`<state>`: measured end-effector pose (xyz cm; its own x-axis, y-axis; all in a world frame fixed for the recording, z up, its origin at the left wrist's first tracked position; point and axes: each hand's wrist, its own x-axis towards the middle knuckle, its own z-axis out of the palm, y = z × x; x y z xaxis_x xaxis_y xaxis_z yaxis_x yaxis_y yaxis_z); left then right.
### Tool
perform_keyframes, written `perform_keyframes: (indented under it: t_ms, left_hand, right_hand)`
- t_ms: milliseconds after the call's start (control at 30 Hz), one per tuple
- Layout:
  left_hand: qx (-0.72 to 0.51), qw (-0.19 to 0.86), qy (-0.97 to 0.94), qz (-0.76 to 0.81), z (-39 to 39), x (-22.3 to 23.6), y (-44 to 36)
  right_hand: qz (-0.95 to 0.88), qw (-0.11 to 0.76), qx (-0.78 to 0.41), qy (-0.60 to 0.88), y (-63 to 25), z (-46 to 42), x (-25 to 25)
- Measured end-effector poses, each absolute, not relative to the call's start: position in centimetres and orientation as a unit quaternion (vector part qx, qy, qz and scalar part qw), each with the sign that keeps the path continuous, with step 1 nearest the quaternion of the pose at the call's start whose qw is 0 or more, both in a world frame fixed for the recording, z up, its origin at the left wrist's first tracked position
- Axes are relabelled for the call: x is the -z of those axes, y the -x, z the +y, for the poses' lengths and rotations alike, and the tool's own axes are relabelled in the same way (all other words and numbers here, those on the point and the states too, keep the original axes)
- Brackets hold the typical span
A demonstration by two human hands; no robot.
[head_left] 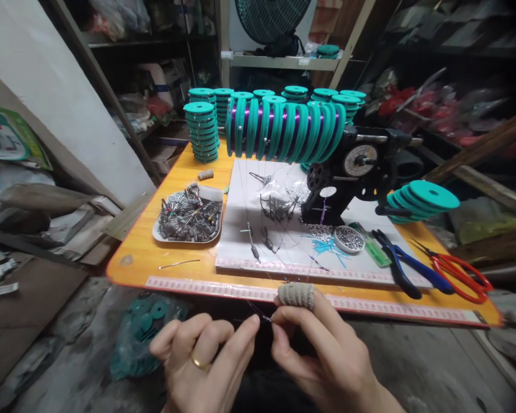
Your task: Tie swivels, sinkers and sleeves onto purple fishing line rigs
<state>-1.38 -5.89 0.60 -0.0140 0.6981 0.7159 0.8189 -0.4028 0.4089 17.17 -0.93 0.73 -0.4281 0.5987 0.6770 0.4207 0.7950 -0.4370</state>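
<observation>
Just past the table's front edge, my right hand (pixel 318 347) pinches a thin dark fishing line (pixel 263 315) between thumb and index finger. A ribbed grey-beige wrap (pixel 296 295) covers one of its fingers. My left hand (pixel 208 358), with a gold ring, is closed, its index fingertip at the same line; its thumb is mostly hidden. Fine strands run up from near the hands toward a row of teal foam spools (pixel 277 131) wound with purple line. Dark sinkers (pixel 255 252) hang on strands over the white board (pixel 230 252).
A white tray (pixel 157 236) of metal rig parts stands left. The black winding machine (pixel 327 201), a bead dish (pixel 349 240), blue-handled pliers (pixel 406 267) and red-handled scissors (pixel 460 275) are right. A measuring tape (pixel 176 285) lines the front edge. Stacked teal spools (pixel 201 135) stand behind.
</observation>
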Motion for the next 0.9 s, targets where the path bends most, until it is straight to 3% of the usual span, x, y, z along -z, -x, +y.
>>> perform_keyframes:
  t_ms: [67, 133, 567, 700, 900]
  left_hand:
    - [0.393, 0.168, 0.748, -0.507, -5.7, -0.4, 1.3]
    - [0.372, 0.194, 0.766, -0.486, -5.9, 0.1, 1.0]
    - [0.525, 0.027, 0.733, -0.433, -5.2, 0.7, 0.1]
    - [0.619, -0.111, 0.660, -0.410, -4.9, 1.7, -0.6]
    - [0.636, -0.390, 0.537, -0.393, -4.3, 0.4, -1.5]
  right_hand:
    - [-0.830, 0.446, -0.139, 0.306, -17.4, -0.8, -0.9]
    - [-0.817, 0.454, -0.189, 0.301, -17.6, -0.6, -1.3]
    - [-0.802, 0.479, -0.230, 0.274, -18.3, -0.4, -1.8]
    - [-0.802, 0.483, -0.239, 0.257, -18.3, -0.5, -1.9]
    - [-0.804, 0.474, -0.261, 0.247, -18.0, -0.7, -2.8]
